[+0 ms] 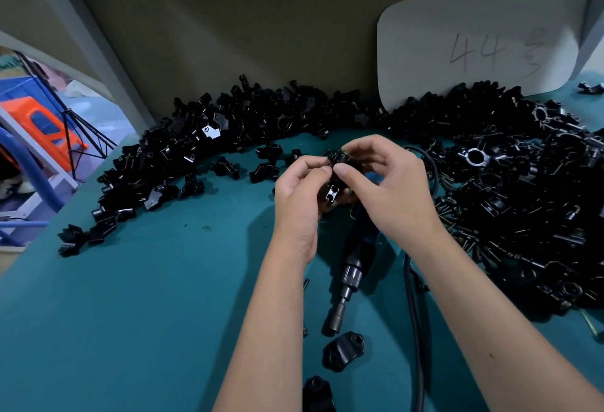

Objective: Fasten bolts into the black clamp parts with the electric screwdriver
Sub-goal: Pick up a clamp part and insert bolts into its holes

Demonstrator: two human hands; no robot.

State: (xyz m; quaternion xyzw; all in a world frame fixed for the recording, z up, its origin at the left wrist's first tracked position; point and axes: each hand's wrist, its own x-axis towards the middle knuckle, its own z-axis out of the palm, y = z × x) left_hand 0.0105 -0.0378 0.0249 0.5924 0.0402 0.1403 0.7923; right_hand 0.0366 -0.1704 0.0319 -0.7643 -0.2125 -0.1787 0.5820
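Clamp parts fill this scene, but the one that matters is the black clamp part [336, 176] held up above the electric screwdriver [351, 268], which lies untouched on the green table [163, 297] with its socket tip pointing toward the person. Both hands meet on that part. The left hand [299, 196] has its fingers curled around the part's lower left side, thumb pressing near the top. The right hand [389, 183] pinches at the upper end with thumb and forefinger; whether a bolt sits between those fingertips is too small to tell.

The step in hand looks like seating a bolt, or mating two halves, by hand before the driver is used. To do it well, keep the left grip firm so the hole stays square to the bolt, start the thread by finger turns until it catches cleanly, then lay the part steady before reaching down for the screwdriver. Driving a bolt that sits crooked would likely cross the thread.

Beyond the screwdriver, a long heap of clamp pieces [228, 124] curves along the table's far edge. To the screwdriver's right lies a pile of bolts [483, 241], and its cable [415, 313] runs just beside it. Two loose caps [343, 351] rest just past its tip, nearer the person.
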